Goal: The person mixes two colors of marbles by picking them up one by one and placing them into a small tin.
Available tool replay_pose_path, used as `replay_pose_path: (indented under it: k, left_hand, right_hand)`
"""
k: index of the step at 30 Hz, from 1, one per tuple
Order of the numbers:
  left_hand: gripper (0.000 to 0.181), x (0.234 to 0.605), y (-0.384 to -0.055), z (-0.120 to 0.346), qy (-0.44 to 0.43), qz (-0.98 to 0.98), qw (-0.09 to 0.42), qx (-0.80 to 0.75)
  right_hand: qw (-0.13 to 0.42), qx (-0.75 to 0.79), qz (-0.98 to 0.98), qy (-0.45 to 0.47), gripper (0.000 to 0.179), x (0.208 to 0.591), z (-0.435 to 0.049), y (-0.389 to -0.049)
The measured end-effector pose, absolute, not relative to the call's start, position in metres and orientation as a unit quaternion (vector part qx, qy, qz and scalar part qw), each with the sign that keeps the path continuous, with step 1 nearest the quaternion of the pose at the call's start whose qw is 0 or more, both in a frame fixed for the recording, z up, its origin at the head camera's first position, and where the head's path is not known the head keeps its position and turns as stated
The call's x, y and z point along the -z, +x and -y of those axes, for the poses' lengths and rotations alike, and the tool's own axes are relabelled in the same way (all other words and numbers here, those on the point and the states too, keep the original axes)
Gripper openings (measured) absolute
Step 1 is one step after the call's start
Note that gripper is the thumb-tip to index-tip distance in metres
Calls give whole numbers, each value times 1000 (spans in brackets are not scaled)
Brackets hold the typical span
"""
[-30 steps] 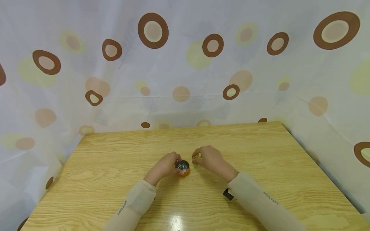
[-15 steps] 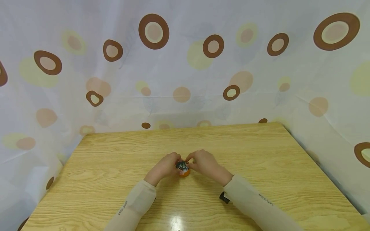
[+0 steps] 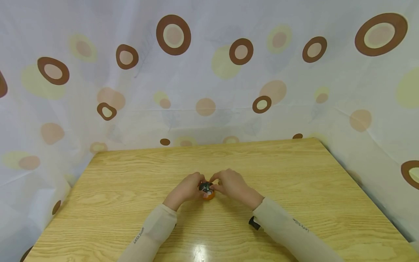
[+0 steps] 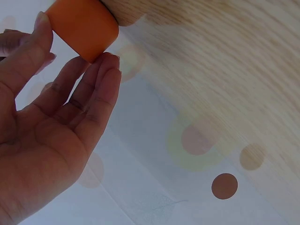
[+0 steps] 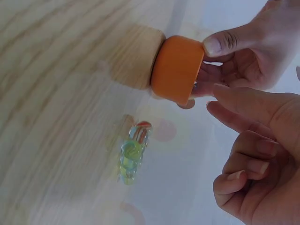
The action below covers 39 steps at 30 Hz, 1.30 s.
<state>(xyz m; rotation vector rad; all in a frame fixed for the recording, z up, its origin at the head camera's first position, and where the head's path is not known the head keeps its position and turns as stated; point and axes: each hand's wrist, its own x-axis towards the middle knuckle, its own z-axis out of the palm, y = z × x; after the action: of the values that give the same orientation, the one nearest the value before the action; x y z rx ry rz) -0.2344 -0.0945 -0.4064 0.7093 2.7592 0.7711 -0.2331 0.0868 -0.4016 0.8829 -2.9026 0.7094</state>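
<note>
A small orange cup [image 3: 208,196] with a shiny dark metal inside stands upright near the middle of the wooden table. My left hand [image 3: 188,187] grips its rim, and in the left wrist view the thumb and fingertips sit at the edge of the orange cup [image 4: 84,28]. Over the cup's mouth is my right hand [image 3: 233,185], thumb and forefinger slightly apart with nothing seen between them. Its other fingers [image 5: 234,183] are bent toward the palm. Several clear glass marbles [image 5: 132,152], greenish and one with red, lie on the table in the right wrist view; the right hand hides them in the head view.
The glossy wooden table [image 3: 137,167] reflects the cup and marbles. A pale curtain [image 3: 206,80] with brown and yellow circles hangs behind and at the sides. A black device [image 3: 254,223] is strapped under the right sleeve.
My right hand has moved left from the marbles to the cup's mouth, and over the last half second it has stayed there. The left hand and the cup have kept their place.
</note>
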Motion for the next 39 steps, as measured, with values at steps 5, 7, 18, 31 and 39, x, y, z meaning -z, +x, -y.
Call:
replay_pose_path:
  k: [5,7,18,31,39]
  left_hand:
    - [34,405,-234,95,237,-931,94,-263]
    - [34,404,-234,95,236,-931,93,-261]
    - [35,406,-235,95,240,-930,86,-263]
    - [34,405,-233,95,240,-930,87,-265]
    - [33,405,-234,95,241,-929,87,-265]
  right_hand:
    - [19,-233,935,266,16,398,-94,-239]
    - [16,-244,934,261,18,396,-97,-240]
    - [12,-247,942,227,23,392,-115,-252]
    - [7,-236,952,195,21,399,-128,-263]
    - [-2,-224,957,184,18,404,-133,-272]
